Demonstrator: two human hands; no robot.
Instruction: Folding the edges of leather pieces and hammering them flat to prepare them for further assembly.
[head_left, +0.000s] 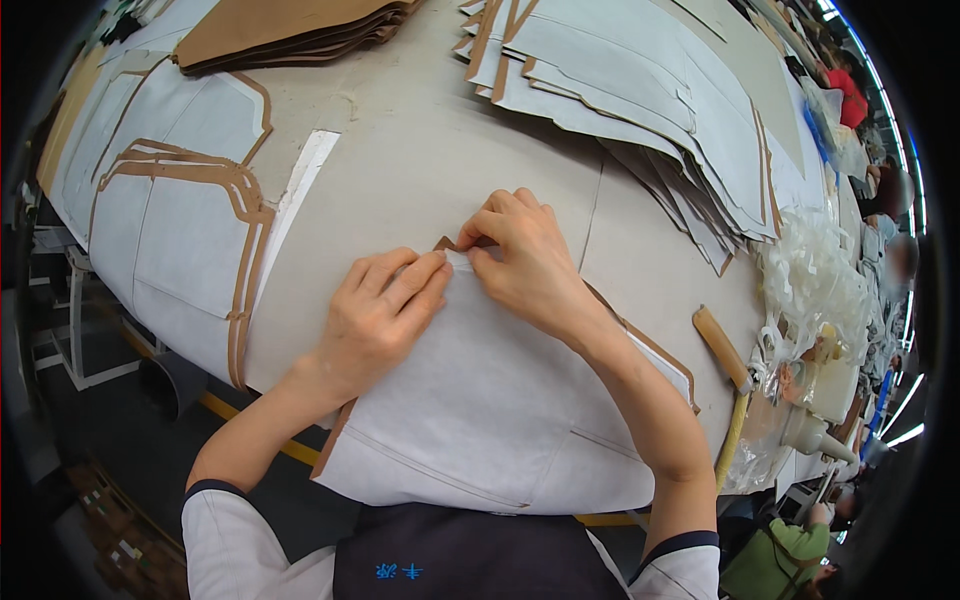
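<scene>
A panel with a white backing and brown edges lies at the near side of the table, reaching over its front edge. Stitched seam lines run across it. My left hand rests on its far left edge, fingertips closed on the corner by a small brown flap. Right beside it, my right hand pinches the brown edge at that same corner between thumb and fingers. The two hands nearly touch, and the fingers partly hide the edge between them.
Stacked white-backed panels lie left, and another stack lies far right. Brown pieces are piled at the far side. A wooden-handled tool and clear plastic bags sit right. A person in green is at lower right.
</scene>
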